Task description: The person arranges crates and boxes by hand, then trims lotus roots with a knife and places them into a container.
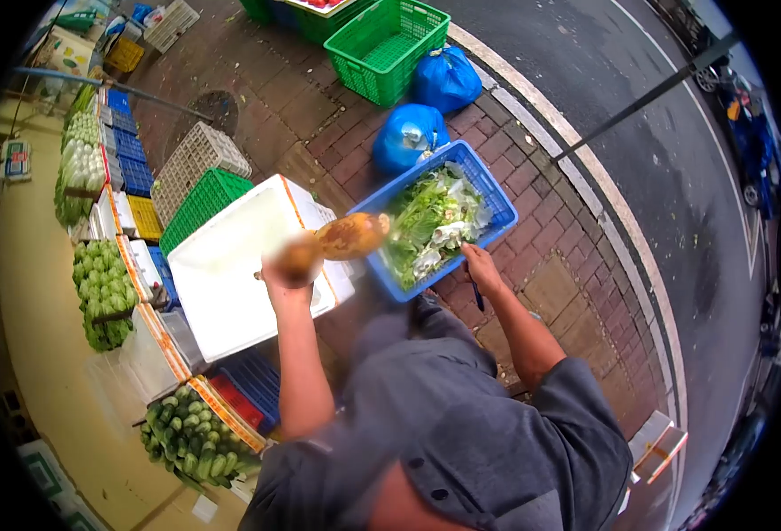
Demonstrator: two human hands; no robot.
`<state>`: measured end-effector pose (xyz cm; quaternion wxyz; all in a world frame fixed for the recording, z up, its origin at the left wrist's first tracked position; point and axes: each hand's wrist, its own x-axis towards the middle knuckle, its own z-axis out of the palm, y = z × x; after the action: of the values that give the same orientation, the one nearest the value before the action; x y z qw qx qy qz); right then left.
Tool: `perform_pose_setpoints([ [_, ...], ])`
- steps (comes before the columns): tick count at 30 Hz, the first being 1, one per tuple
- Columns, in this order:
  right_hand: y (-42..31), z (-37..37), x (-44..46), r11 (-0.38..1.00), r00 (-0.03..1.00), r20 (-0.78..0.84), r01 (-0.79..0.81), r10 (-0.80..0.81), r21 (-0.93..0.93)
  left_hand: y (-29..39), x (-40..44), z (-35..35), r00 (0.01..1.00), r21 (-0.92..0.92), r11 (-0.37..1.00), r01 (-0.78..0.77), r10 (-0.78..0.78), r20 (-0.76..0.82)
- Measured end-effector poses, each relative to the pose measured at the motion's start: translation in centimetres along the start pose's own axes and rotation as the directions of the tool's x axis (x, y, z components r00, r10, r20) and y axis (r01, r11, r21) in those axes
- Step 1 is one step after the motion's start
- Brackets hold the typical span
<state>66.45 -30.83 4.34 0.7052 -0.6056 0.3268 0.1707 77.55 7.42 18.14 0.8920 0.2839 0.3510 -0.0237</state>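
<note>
My left hand [281, 285] is closed round one end of a long brown root vegetable with a narrow waist [352, 237], above the edge of a white foam box [231, 305]. The near half of the root is blurred, and its far end points toward a blue basket [502, 202] of leafy green and white scraps [439, 212]. At the basket's near right side, my right hand [481, 267] is closed on a thin dark tool [478, 298], which looks like a knife and points down toward me.
Two blue bags [408, 137] and a green crate [381, 75] stand beyond the basket. Left of the foam box are a green basket [200, 208], a pale crate [197, 164] and vegetables, including cucumbers [196, 434]. A kerb [576, 168] and road lie to the right.
</note>
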Motion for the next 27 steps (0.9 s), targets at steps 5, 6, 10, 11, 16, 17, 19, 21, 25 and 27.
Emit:
perform_pose_setpoints([
  [5, -0.4, -0.4, -0.9, 0.988, 1.000, 0.008, 0.007, -0.006, -0.153, 1.5, 3.6, -7.0, 0.995, -0.166, 0.981, -0.096, 0.093, -0.027],
  [6, -0.6, -0.3, -0.9, 0.983, 1.000, 0.021, -0.001, 0.005, -0.186, 1.9, 2.6, -6.8, 0.992, -0.195, 0.973, -0.125, 0.118, -0.047],
  [10, -0.6, -0.4, 0.5, 0.924, 0.992, 0.126, 0.036, 0.014, -0.380, 3.4, -2.0, -8.6, 0.959, -0.327, 0.904, -0.276, 0.236, -0.158],
  [11, -0.7, -0.2, 1.8, 0.907, 0.986, 0.158, 0.016, 0.055, -0.420, 3.6, -3.5, -9.2, 0.930, -0.364, 0.861, -0.354, 0.283, -0.234],
  [16, -1.6, 2.9, 5.5, 0.765, 0.936, 0.343, 0.164, 0.078, -0.622, 1.9, -10.3, -14.5, 0.635, -0.237, 0.640, -0.731, 0.512, -0.579],
  [17, -3.8, 5.4, 5.1, 0.733, 0.877, 0.479, 0.310, 0.024, -0.605, 0.5, -10.6, -16.2, 0.630, -0.234, 0.648, -0.724, 0.484, -0.608],
  [19, -7.3, 10.8, 1.5, 0.679, 0.745, 0.667, 0.496, -0.012, -0.541, -3.0, -13.4, -17.2, 0.567, -0.237, 0.618, -0.750, 0.414, -0.712],
  [21, -8.0, 16.5, -1.2, 0.649, 0.580, 0.815, 0.627, -0.020, -0.430, -4.4, -14.0, -16.5, 0.471, -0.209, 0.557, -0.804, 0.381, -0.796],
  [25, -5.4, 19.9, -5.9, 0.404, 0.348, 0.937, 0.853, 0.034, -0.331, -10.1, -17.1, -18.5, 0.462, -0.199, 0.577, -0.792, 0.353, -0.813],
  [27, -3.4, 19.7, -7.0, 0.338, 0.298, 0.954, 0.897, 0.016, -0.286, -11.9, -19.0, -20.0, 0.434, -0.207, 0.540, -0.816, 0.335, -0.836],
])
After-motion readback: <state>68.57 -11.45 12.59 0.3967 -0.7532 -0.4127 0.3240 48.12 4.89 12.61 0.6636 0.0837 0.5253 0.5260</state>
